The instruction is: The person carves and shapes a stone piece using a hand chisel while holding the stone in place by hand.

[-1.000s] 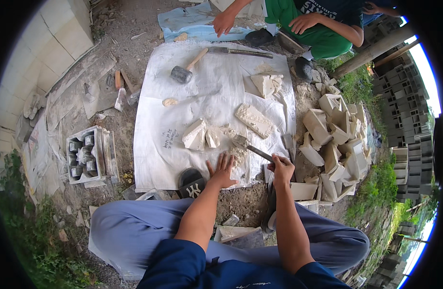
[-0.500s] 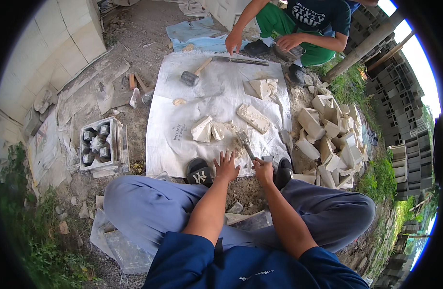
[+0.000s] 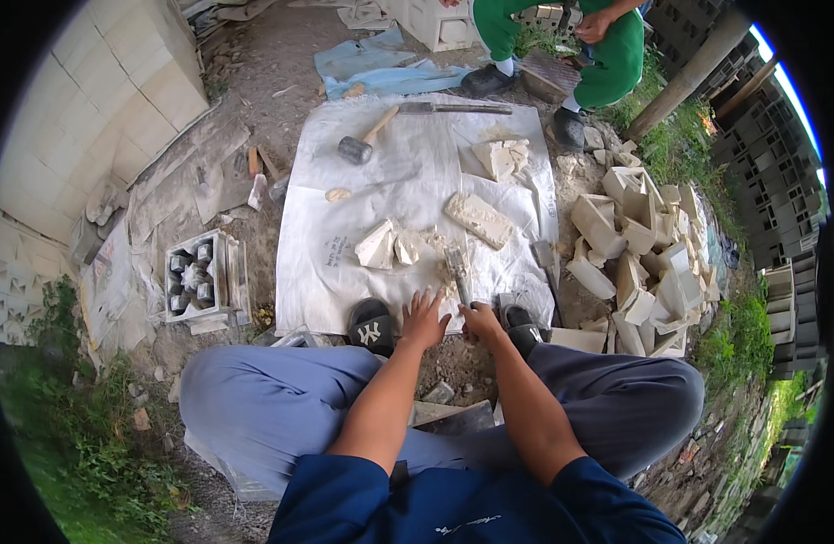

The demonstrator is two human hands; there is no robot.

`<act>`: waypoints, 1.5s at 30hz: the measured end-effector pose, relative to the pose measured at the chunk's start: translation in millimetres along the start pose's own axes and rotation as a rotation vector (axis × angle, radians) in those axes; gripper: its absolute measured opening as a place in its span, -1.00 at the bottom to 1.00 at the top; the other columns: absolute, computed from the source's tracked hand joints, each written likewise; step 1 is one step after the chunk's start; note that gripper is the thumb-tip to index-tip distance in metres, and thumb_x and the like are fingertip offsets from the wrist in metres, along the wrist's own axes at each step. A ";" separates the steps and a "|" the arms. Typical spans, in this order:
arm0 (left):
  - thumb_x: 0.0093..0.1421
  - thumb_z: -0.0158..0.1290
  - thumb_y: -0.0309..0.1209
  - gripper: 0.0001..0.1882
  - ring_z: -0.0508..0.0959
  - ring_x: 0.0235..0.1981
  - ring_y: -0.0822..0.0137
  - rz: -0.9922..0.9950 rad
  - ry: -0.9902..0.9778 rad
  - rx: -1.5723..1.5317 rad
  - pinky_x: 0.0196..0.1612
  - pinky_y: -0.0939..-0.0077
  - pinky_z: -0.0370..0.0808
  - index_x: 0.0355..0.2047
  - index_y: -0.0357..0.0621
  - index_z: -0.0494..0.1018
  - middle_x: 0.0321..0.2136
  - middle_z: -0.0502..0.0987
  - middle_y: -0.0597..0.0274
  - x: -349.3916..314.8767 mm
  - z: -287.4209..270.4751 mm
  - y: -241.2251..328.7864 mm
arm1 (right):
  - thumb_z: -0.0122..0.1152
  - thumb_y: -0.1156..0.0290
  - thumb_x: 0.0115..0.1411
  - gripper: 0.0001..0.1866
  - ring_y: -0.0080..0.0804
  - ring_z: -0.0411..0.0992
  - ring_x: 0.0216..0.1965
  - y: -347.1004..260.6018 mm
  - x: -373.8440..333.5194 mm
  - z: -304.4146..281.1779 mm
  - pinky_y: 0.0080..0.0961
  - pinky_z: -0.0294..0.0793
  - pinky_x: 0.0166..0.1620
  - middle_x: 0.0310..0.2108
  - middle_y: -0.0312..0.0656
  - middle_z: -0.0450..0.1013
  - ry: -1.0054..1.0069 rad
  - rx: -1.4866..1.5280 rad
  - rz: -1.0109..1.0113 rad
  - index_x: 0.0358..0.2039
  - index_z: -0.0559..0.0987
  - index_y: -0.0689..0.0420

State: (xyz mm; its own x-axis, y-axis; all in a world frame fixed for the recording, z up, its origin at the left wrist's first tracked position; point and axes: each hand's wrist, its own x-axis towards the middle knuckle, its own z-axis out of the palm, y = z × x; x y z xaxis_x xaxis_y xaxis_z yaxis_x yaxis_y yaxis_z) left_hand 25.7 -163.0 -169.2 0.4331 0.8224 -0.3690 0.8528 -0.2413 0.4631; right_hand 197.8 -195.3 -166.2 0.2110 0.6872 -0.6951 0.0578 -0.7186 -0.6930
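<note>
My left hand (image 3: 423,321) lies palm down at the near edge of a white sheet (image 3: 308,272), fingers spread and holding nothing. In my right hand (image 3: 480,320) is the handle of a dusty tool with a broad pale head (image 3: 458,266), which points away from me over the sheet; its exact kind is hard to make out. Pale crumbs lie around that head. Just beyond my left hand rest two broken pale chunks (image 3: 377,246). Farther right is a rough pale slab (image 3: 479,220).
A mallet (image 3: 354,150), a long flat bar (image 3: 471,109) and more fragments (image 3: 503,159) lie on the sheet. Broken block pieces (image 3: 630,236) are heaped at right. A metal mould (image 3: 196,276) stands at left. A co-worker in green trousers (image 3: 612,59) is at the far right.
My right hand has drawn slightly nearer and left with the tool, whose head now points straighter ahead. The co-worker's hand has lifted away from the bar, and that person has moved back.
</note>
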 end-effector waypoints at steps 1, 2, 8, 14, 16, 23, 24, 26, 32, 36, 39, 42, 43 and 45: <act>0.36 -0.04 0.03 -0.24 -0.10 0.49 -0.07 -0.004 -0.012 0.012 0.43 -0.28 -0.08 0.47 0.15 0.00 0.48 -0.04 0.09 0.1 3.6 -1.0 | 0.20 0.12 0.33 -0.55 -0.32 0.42 -0.67 2.2 8.6 -0.6 -0.35 0.42 -0.61 -0.61 -0.14 0.44 -0.031 0.088 0.072 -0.05 0.50 0.31; 0.35 0.00 0.00 -0.25 -0.04 0.47 -0.11 0.030 0.017 0.019 0.42 -0.26 -0.04 0.45 0.14 0.04 0.46 0.00 0.05 0.7 7.2 -1.7 | 0.17 0.06 0.35 -0.52 -0.29 0.42 -0.67 5.6 16.1 -1.5 -0.34 0.41 -0.60 -0.62 -0.14 0.42 -0.060 0.176 0.146 -0.13 0.49 0.33; 0.33 0.03 -0.07 -0.31 0.05 0.43 -0.11 0.151 0.086 0.069 0.40 -0.24 0.01 0.40 0.05 0.15 0.42 0.11 0.02 19.4 14.3 -3.2 | -0.02 -0.12 0.39 -0.34 0.12 0.55 -0.32 16.7 33.5 4.9 -0.05 0.53 -0.22 -0.38 0.19 0.55 0.104 -0.043 0.061 -0.24 0.59 0.39; 0.26 0.10 -0.22 -0.40 0.21 0.34 -0.11 0.173 0.301 0.027 0.37 -0.05 0.14 0.30 -0.03 0.31 0.29 0.29 -0.03 25.0 9.7 -18.5 | -0.14 -0.19 0.39 -0.25 0.36 0.47 0.00 16.4 14.3 25.7 0.03 0.43 0.08 -0.18 0.40 0.53 0.281 -0.283 0.014 -0.16 0.64 0.36; 0.22 0.10 -0.30 -0.48 0.25 0.32 -0.08 0.154 0.424 0.017 0.36 -0.06 0.16 0.20 -0.03 0.41 0.21 0.38 -0.01 16.3 4.0 -24.2 | -0.13 -0.19 0.39 -0.26 0.37 0.47 -0.02 21.2 3.4 31.9 0.03 0.43 0.06 -0.21 0.40 0.53 0.333 -0.266 -0.010 -0.20 0.66 0.34; 0.23 0.12 -0.18 -0.37 0.17 0.36 -0.06 -0.169 0.331 0.215 0.33 -0.30 0.10 0.29 0.04 0.29 0.28 0.28 0.06 -18.9 -11.6 -43.8 | -0.02 -0.17 0.39 -0.26 -0.07 0.53 -0.63 24.4 18.9 28.4 -0.15 0.49 -0.49 -0.49 0.15 0.54 -0.033 0.358 0.143 -0.40 0.55 0.41; 0.24 0.11 -0.11 -0.29 0.16 0.36 -0.05 -0.207 0.295 0.228 0.32 -0.34 0.09 0.36 0.09 0.19 0.35 0.19 0.07 -22.8 -11.2 -44.5 | -0.04 -0.21 0.39 -0.23 -0.15 0.49 -0.64 19.7 23.7 24.4 -0.19 0.40 -0.58 -0.56 0.07 0.52 -0.071 0.419 0.206 -0.47 0.51 0.40; 0.24 0.10 -0.08 -0.27 0.15 0.37 -0.06 -0.187 0.297 0.189 0.33 -0.36 0.07 0.38 0.12 0.16 0.36 0.19 0.07 -27.0 -11.8 -46.9 | -0.05 -0.22 0.39 -0.25 -0.24 0.40 -0.69 19.2 20.9 30.9 -0.24 0.34 -0.61 -0.60 -0.03 0.46 0.089 0.234 0.153 -0.51 0.49 0.34; 0.24 0.08 0.04 -0.17 0.01 0.45 -0.09 -0.025 0.152 0.262 0.36 -0.45 -0.04 0.45 0.28 0.02 0.42 0.10 0.09 -27.1 -19.3 -46.6 | -0.10 -0.24 0.39 -0.16 -0.19 0.44 -0.49 22.8 5.6 43.1 -0.13 0.40 -0.29 -0.65 0.07 0.40 0.378 -0.092 -0.116 -0.52 0.48 0.46; 0.24 0.05 0.13 -0.15 -0.09 0.49 -0.08 -0.016 0.063 0.277 0.38 -0.50 -0.15 0.47 0.37 -0.01 0.47 0.02 0.18 -20.4 -25.2 -39.0 | -0.11 -0.26 0.39 -0.16 -0.04 0.50 -0.46 22.8 13.5 42.7 -0.02 0.42 -0.22 -0.58 0.20 0.48 0.337 -0.074 -0.204 -0.42 0.57 0.45; 0.23 0.04 0.16 -0.16 -0.13 0.50 -0.08 -0.023 0.001 0.286 0.38 -0.51 -0.22 0.46 0.40 0.02 0.48 -0.02 0.24 -16.4 -27.6 -35.4 | -0.10 -0.27 0.37 -0.17 0.22 0.57 -0.29 20.7 24.5 34.8 0.02 0.46 -0.11 -0.48 0.34 0.52 0.300 -0.322 -0.039 -0.35 0.62 0.43; 0.23 0.02 0.20 -0.16 -0.17 0.51 -0.09 -0.025 -0.030 0.304 0.38 -0.53 -0.28 0.46 0.43 0.03 0.50 -0.07 0.29 -14.0 -25.1 -33.0 | -0.10 -0.29 0.36 -0.16 0.33 0.53 -0.22 16.2 38.2 33.0 0.04 0.46 -0.08 -0.42 0.40 0.51 0.286 -0.322 0.056 -0.36 0.65 0.40; 0.22 0.01 0.22 -0.16 -0.19 0.51 -0.09 -0.046 -0.045 0.316 0.38 -0.53 -0.30 0.46 0.44 0.03 0.51 -0.09 0.31 -15.1 -23.7 -35.2 | -0.11 -0.30 0.35 -0.14 0.28 0.55 -0.30 12.7 37.6 35.0 0.03 0.47 -0.14 -0.47 0.36 0.52 0.301 -0.338 0.031 -0.42 0.63 0.42; 0.21 0.01 0.24 -0.15 -0.22 0.51 -0.08 -0.063 -0.052 0.310 0.38 -0.53 -0.36 0.46 0.45 0.03 0.51 -0.10 0.33 -14.8 -22.3 -38.3 | -0.11 -0.31 0.35 -0.12 0.17 0.52 -0.39 10.9 31.3 35.0 0.00 0.45 -0.19 -0.53 0.29 0.51 0.284 -0.281 -0.010 -0.48 0.60 0.42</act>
State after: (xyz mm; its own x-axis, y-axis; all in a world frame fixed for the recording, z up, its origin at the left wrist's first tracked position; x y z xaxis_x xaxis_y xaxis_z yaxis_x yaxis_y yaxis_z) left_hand -19.9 -154.4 -163.5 0.3845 0.8151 -0.4333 0.9231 -0.3432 0.1735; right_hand 170.9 -178.0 -202.2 0.4684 0.6657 -0.5810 0.3172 -0.7404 -0.5926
